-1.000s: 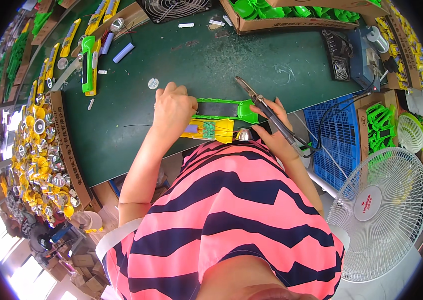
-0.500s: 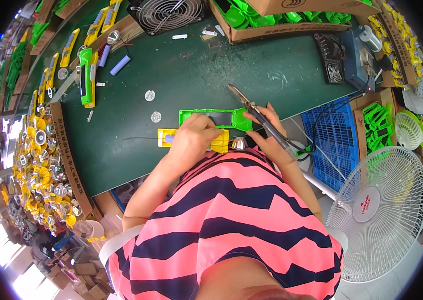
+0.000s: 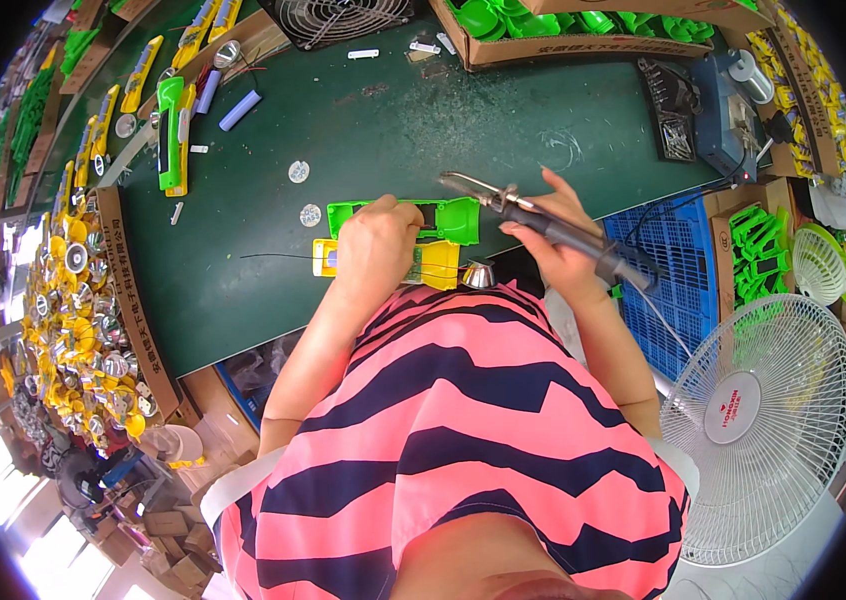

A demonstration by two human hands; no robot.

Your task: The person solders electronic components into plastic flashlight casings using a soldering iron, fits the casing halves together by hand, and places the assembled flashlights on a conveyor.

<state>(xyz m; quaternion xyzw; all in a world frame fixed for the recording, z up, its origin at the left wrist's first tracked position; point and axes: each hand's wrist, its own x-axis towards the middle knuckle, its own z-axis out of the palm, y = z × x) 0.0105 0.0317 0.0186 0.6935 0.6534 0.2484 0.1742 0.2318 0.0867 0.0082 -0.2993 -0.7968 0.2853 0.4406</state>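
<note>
My left hand [image 3: 379, 245] is closed over the green plastic flashlight casing [image 3: 458, 222], its fingers curled down at the casing's middle and hiding part of it. Just below, nearer my body, lies a yellow flashlight casing [image 3: 440, 262] with a blue cell [image 3: 329, 260] at its left end. A silver reflector cup [image 3: 479, 274] sits at its right end, and a thin dark wire sticks out to the left. In my right hand [image 3: 565, 245] is a soldering iron [image 3: 568, 233], its metal tip pointing left above the green casing's right end.
Blue cylindrical cells [image 3: 240, 110] and an assembled green-and-yellow casing [image 3: 173, 135] lie at the left. A box of yellow parts [image 3: 123, 300] lines the left edge. Far back are a metal-grilled fan [image 3: 343, 15] and a box of green parts [image 3: 583, 45]. A white fan [image 3: 733, 408] stands right.
The green casing has shifted left and slightly away from me. My right hand has drawn back from its right end, and the soldering iron has swung to lie flatter.
</note>
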